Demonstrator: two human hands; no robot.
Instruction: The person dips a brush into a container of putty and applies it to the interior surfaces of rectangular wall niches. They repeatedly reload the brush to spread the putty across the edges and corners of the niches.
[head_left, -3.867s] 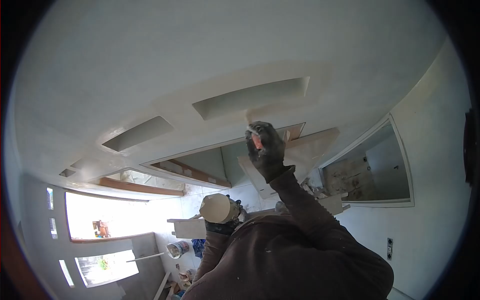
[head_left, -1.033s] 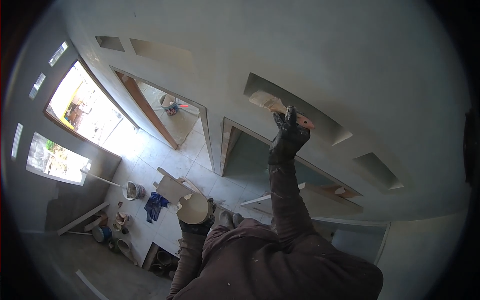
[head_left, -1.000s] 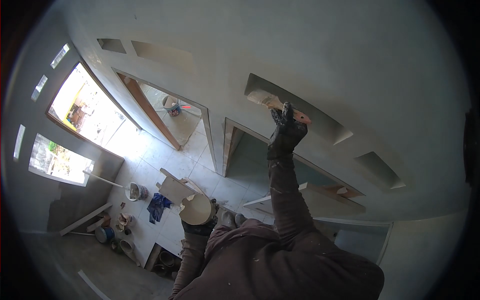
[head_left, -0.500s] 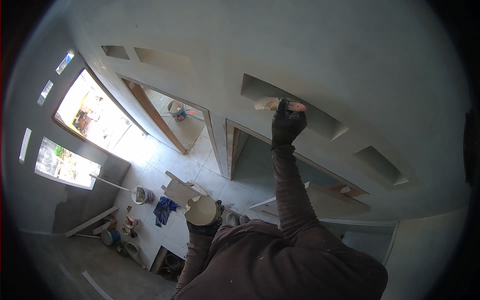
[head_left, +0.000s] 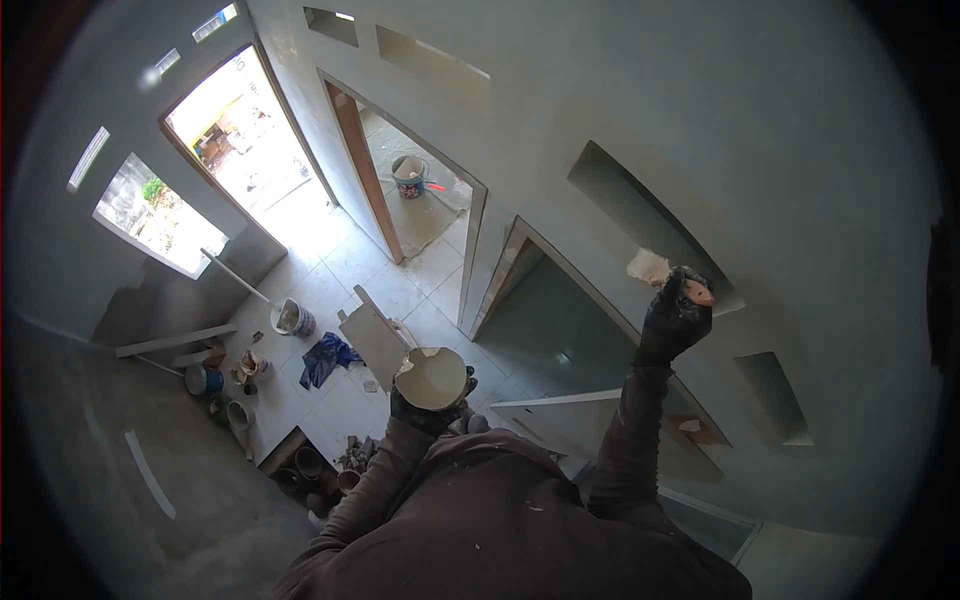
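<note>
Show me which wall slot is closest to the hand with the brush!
The long slot next to the right hand and its brush; the shorter slot at lower right and all others are farther away.

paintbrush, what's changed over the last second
The right hand carried the paintbrush from near the left end of the wall slot rightward along its lower edge; the view turned too. Nothing was grasped or released: the left hand still holds the tub.

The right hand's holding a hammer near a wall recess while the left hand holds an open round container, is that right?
Not quite: the head view shows the right hand holding a brush, not a hammer, near a wall recess, while the left hand holds an open round container.
</note>
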